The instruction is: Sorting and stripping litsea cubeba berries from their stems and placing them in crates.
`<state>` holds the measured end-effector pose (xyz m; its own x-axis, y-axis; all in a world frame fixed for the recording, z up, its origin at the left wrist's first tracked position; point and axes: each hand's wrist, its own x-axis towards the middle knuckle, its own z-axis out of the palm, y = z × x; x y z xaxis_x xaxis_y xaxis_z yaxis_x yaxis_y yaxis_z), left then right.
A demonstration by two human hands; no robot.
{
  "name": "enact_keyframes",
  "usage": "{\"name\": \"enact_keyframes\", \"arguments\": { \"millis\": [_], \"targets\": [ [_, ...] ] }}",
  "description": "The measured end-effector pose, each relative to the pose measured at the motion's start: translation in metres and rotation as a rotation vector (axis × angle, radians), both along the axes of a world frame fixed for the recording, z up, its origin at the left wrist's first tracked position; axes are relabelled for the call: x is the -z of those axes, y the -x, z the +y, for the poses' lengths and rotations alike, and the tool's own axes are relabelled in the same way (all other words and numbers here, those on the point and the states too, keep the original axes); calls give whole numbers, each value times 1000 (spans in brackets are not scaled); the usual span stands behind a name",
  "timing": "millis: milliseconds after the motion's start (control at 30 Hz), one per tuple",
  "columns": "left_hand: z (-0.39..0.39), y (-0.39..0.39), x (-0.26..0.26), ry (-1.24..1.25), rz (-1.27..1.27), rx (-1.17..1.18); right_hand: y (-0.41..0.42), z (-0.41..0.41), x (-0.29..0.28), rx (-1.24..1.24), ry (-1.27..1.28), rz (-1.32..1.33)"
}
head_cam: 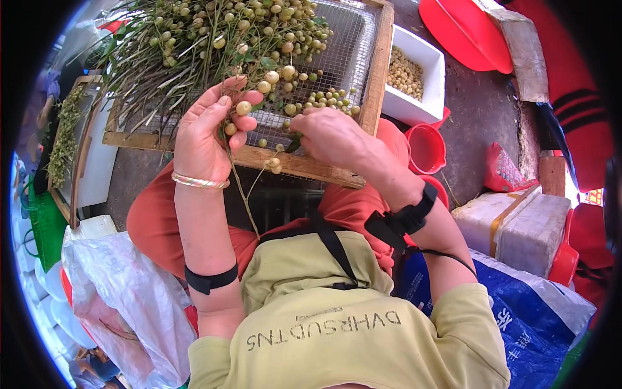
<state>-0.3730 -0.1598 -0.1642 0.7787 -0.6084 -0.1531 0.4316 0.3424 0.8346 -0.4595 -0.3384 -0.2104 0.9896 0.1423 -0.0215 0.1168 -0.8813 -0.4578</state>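
Observation:
My left hand (218, 116) is closed around a stemmed sprig of round, pale yellow-green fruit (244, 108), whose bare stalk hangs down towards my lap. Over the near right part of a wood-framed wire-mesh screen (367, 92), my right hand (330, 138) has its fingertips together beside a dark green leaf (293, 144); whether a fruit is between them is hidden. Loose greenish fruits (330, 99) lie on the mesh just beyond it. A large heap of fruit-bearing stems (194, 73) covers the left and far parts of the screen.
Right of the screen stands a white foam box (435, 87) holding many small fruits, with a red plastic pitcher (426, 148) nearer me. A taped foam box (515, 228) is at right. Another framed screen (77, 146) with stems stands at left, above a plastic bag (131, 296).

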Motion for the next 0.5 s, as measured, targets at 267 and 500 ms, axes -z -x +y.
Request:
{"name": "enact_keyframes", "arguments": {
  "millis": [267, 500],
  "targets": [
    [9, -5, 1, -22, -11, -22, -15, -8, -13, 104, -266, -40],
    [1, -5, 0, -10, -18, -4, 35, -61, -45, 615, -1049, -42]
  ]
}}
